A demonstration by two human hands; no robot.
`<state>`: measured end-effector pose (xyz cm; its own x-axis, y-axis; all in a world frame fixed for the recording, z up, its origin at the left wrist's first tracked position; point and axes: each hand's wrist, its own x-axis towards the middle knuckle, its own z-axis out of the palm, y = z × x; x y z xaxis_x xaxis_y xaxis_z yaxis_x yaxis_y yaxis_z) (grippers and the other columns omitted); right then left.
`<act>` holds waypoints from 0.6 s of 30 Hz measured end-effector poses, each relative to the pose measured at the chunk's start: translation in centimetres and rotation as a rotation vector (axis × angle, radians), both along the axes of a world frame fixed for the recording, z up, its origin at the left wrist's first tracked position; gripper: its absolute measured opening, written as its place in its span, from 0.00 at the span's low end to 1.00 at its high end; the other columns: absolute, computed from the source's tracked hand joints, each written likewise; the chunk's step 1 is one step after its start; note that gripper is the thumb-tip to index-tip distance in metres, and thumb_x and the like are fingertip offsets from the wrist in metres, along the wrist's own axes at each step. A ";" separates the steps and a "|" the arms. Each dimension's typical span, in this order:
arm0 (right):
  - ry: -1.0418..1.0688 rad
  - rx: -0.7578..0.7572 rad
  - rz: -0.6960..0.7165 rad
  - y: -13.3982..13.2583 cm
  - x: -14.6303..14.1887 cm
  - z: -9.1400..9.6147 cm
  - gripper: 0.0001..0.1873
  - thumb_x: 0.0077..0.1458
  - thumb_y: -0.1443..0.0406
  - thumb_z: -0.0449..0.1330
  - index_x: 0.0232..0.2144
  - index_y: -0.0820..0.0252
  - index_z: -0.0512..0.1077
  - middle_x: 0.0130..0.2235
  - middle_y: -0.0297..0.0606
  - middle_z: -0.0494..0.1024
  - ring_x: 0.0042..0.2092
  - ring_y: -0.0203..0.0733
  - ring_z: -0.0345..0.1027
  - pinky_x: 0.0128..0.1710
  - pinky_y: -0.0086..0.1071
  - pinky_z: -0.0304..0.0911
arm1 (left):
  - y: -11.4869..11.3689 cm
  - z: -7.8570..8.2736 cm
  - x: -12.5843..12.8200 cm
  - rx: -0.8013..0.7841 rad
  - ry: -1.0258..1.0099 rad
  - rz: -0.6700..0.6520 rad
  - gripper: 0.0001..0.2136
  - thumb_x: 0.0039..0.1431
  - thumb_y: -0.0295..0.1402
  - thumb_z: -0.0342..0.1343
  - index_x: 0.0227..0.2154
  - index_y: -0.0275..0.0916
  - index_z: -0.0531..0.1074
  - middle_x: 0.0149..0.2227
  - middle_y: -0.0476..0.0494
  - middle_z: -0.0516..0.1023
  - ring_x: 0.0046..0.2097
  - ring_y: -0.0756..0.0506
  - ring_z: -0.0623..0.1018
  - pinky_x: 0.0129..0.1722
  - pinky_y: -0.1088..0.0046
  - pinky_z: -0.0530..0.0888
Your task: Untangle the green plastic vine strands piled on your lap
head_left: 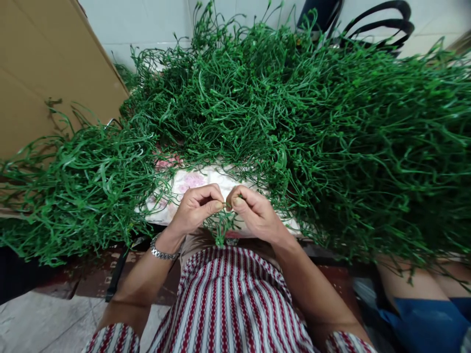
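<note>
My left hand (196, 208) and my right hand (253, 213) meet close in front of my body, fingers curled and pinched together. Between the fingertips they grip a small green plastic stem piece (222, 228), which hangs down over my striped lap. A silver watch sits on my left wrist. All around lies a huge heap of green artificial plant stems (294, 127), spread from left to right over a floral-patterned cloth (191, 184).
A big cardboard sheet (44, 68) leans at the upper left against a white tiled wall. Another person's bare legs and blue shorts (427, 304) are at the lower right. A dark bag with handles (375, 24) stands behind the heap.
</note>
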<state>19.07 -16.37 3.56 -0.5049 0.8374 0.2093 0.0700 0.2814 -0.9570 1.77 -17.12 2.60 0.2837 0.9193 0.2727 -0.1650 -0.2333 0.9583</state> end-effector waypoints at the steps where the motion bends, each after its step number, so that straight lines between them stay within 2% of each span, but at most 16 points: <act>1: -0.018 0.007 -0.032 -0.2 -0.3 -0.2 0.14 0.60 0.58 0.49 0.27 0.61 0.62 0.25 0.31 0.60 0.28 0.31 0.53 0.30 0.26 0.52 | -0.1 -0.1 0.2 0.034 0.014 0.054 0.07 0.53 0.33 0.57 0.24 0.36 0.71 0.23 0.49 0.65 0.27 0.52 0.64 0.27 0.74 0.60; 4: -0.014 -0.012 -0.104 -0.8 -1.1 -0.8 0.12 0.59 0.58 0.51 0.29 0.61 0.62 0.23 0.28 0.57 0.25 0.29 0.50 0.26 0.24 0.50 | -0.5 -0.4 0.9 0.144 0.085 0.253 0.06 0.54 0.31 0.56 0.24 0.37 0.70 0.22 0.50 0.64 0.27 0.52 0.65 0.26 0.75 0.61; 7: 0.013 -0.049 -0.089 -1.0 -1.5 -1.2 0.13 0.58 0.57 0.52 0.30 0.62 0.64 0.23 0.28 0.59 0.25 0.29 0.51 0.25 0.23 0.50 | -1.0 -0.2 1.4 0.296 0.223 0.378 0.04 0.54 0.27 0.56 0.25 0.37 0.71 0.23 0.50 0.66 0.28 0.52 0.66 0.27 0.75 0.62; 10: 0.023 -0.049 -0.029 -0.9 -1.3 -1.1 0.14 0.57 0.57 0.53 0.28 0.64 0.65 0.24 0.29 0.61 0.26 0.29 0.53 0.26 0.23 0.51 | -1.3 0.1 1.3 0.408 0.296 0.383 0.04 0.53 0.23 0.55 0.26 0.37 0.72 0.23 0.49 0.68 0.28 0.52 0.68 0.28 0.76 0.64; 15: -0.109 0.106 -0.007 -0.8 -0.6 -0.9 0.13 0.57 0.61 0.55 0.24 0.63 0.63 0.21 0.27 0.57 0.24 0.28 0.51 0.24 0.23 0.48 | -1.5 0.0 1.0 0.291 0.207 0.286 0.04 0.54 0.26 0.55 0.24 0.37 0.71 0.22 0.50 0.69 0.27 0.52 0.69 0.27 0.76 0.65; 18: -0.145 0.233 -0.008 -0.9 -0.6 -1.1 0.12 0.58 0.63 0.53 0.23 0.63 0.63 0.20 0.27 0.58 0.23 0.28 0.51 0.24 0.24 0.48 | -2.0 0.0 0.9 0.354 0.299 0.346 0.06 0.55 0.26 0.54 0.24 0.37 0.69 0.22 0.50 0.67 0.26 0.52 0.67 0.26 0.76 0.63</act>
<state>18.44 -17.29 2.49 -0.5368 0.7793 0.3234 0.2045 0.4921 -0.8462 2.72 -19.11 2.62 0.0951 0.8396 0.5348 0.2439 -0.5405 0.8052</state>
